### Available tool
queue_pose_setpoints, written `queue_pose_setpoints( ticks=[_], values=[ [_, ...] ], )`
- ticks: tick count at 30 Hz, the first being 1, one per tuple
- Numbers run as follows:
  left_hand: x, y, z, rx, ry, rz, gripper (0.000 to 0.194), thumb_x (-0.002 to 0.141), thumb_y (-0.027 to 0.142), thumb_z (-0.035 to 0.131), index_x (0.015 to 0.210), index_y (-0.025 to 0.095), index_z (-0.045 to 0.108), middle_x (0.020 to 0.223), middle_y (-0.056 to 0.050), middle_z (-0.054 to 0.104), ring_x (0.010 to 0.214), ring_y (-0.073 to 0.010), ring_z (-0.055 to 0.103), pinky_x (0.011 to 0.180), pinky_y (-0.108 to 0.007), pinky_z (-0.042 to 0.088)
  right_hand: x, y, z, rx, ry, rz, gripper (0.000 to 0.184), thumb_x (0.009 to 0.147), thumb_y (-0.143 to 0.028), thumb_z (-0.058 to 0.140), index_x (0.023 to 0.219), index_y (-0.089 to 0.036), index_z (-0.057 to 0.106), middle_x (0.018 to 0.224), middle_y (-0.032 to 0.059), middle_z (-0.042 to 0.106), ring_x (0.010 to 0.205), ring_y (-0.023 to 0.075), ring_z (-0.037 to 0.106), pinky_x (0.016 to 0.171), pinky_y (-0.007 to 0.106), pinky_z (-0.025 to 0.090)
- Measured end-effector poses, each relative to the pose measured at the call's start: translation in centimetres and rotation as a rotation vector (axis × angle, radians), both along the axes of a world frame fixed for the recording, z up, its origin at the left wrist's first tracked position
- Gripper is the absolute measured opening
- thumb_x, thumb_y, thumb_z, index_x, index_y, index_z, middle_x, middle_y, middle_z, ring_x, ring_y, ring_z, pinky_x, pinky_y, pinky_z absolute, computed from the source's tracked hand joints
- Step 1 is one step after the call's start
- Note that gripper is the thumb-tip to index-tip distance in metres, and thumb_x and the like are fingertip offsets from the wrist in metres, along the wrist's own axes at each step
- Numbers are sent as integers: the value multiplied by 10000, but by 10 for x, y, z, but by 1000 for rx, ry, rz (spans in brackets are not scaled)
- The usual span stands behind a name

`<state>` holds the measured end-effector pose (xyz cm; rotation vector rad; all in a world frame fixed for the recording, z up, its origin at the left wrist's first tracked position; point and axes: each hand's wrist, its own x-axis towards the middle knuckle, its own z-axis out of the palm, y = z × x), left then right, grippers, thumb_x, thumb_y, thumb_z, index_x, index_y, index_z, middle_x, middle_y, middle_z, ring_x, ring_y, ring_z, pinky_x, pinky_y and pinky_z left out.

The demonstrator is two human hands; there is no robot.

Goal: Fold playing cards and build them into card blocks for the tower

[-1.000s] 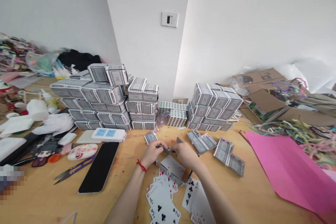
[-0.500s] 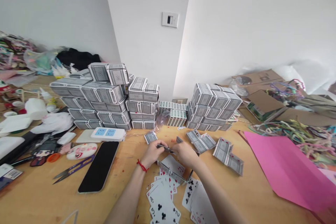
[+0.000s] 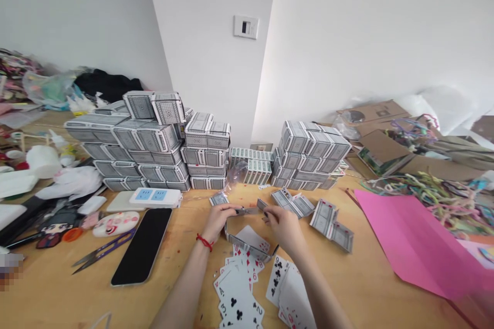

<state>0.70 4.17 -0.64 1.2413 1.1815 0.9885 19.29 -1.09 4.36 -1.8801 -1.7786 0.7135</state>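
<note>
My left hand (image 3: 219,220), a red string bracelet on its wrist, pinches the far left edge of an open frame of folded playing cards (image 3: 249,248). Fingers closed, my right hand (image 3: 283,223) holds a folded playing card (image 3: 262,205) at the frame's far right side. The near wall of the frame stands upright, with a loose card (image 3: 252,238) showing inside it. Fanned face-up cards (image 3: 239,298) lie in front, between my forearms. More cards (image 3: 289,288) lie partly under my right forearm. Linked folded cards (image 3: 293,202) rest beyond my right hand.
Stacked card blocks (image 3: 150,136) rise at the back left, and another stack (image 3: 314,154) at the back right. A black phone (image 3: 142,247) and thread snips (image 3: 102,252) lie left. Pink paper (image 3: 417,247), coloured cords (image 3: 412,200) and opened cardboard (image 3: 382,151) lie right.
My hands have moved apart; my right hand has drawn back to the right with the folded card. A gap now shows between them at the frame's far side. The view has shifted slightly.
</note>
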Motion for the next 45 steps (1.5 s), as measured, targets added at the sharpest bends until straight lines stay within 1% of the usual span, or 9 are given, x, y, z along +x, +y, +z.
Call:
queue_pose_setpoints(
  ticks=[3, 7, 11, 14, 18, 20, 31, 38, 45],
  values=[
    [-2, 1, -1, -9, -16, 1, 204, 579, 203, 555, 690, 177, 724, 757, -44, 727, 840, -228, 633, 790, -332, 460, -13, -5, -2, 3, 8, -21, 298, 849, -158, 383, 1013, -171, 631, 886, 70, 701, 819, 183, 647, 724, 246, 457],
    [-1, 0, -2, -1, -18, 19, 214, 567, 189, 537, 678, 179, 720, 783, -35, 725, 843, -220, 627, 812, -331, 453, -33, 2, -6, 42, -104, -85, 332, 814, -103, 430, 1126, -115, 545, 987, 136, 670, 929, 221, 623, 785, 267, 429],
    [3, -2, -3, 19, -5, 53, 207, 571, 180, 509, 656, 168, 697, 752, -29, 709, 801, -202, 617, 787, -317, 451, -48, 11, -10, 74, -98, -105, 271, 825, -78, 375, 1022, -106, 560, 952, 152, 664, 917, 225, 619, 793, 268, 421],
    [7, -3, -5, 39, 5, 80, 184, 591, 191, 490, 634, 162, 666, 714, -24, 685, 757, -188, 603, 744, -298, 450, -57, 13, -10, 76, -38, -116, 286, 817, -70, 370, 1065, -98, 509, 962, 161, 656, 911, 222, 619, 770, 259, 428],
    [8, -4, -6, 73, 14, 91, 149, 608, 199, 478, 610, 166, 623, 677, -14, 645, 718, -172, 579, 705, -275, 440, -67, 12, -10, 6, 42, -94, 414, 802, -31, 363, 1214, -61, 381, 1002, 173, 651, 919, 197, 625, 721, 223, 434],
    [8, -4, -6, 89, 17, 90, 135, 610, 202, 479, 609, 170, 610, 672, -10, 632, 713, -170, 570, 694, -269, 435, -70, 11, -10, -47, 14, -53, 411, 799, -16, 359, 1205, -66, 405, 1012, 168, 656, 930, 186, 625, 712, 207, 430],
    [8, -6, 0, 144, 33, 15, 128, 610, 165, 463, 557, 174, 580, 618, 6, 572, 656, -148, 524, 641, -242, 408, -54, 16, -7, -66, -222, 55, 206, 801, -98, 459, 930, -138, 613, 893, 130, 691, 924, 222, 631, 725, 234, 410],
    [12, -7, 3, 168, 30, -38, 127, 598, 154, 448, 539, 181, 557, 592, 11, 563, 638, -148, 519, 645, -245, 406, -47, 19, -10, -73, -402, 166, 208, 828, -124, 454, 993, -88, 577, 909, 178, 669, 866, 261, 639, 706, 299, 434],
    [13, -9, 1, 157, -13, -40, 124, 609, 160, 451, 556, 179, 561, 612, 12, 565, 640, -144, 518, 649, -248, 403, -45, 20, -7, -47, -446, 306, 210, 848, -119, 414, 965, -115, 588, 975, 151, 654, 898, 227, 621, 721, 271, 422]
  ],
)
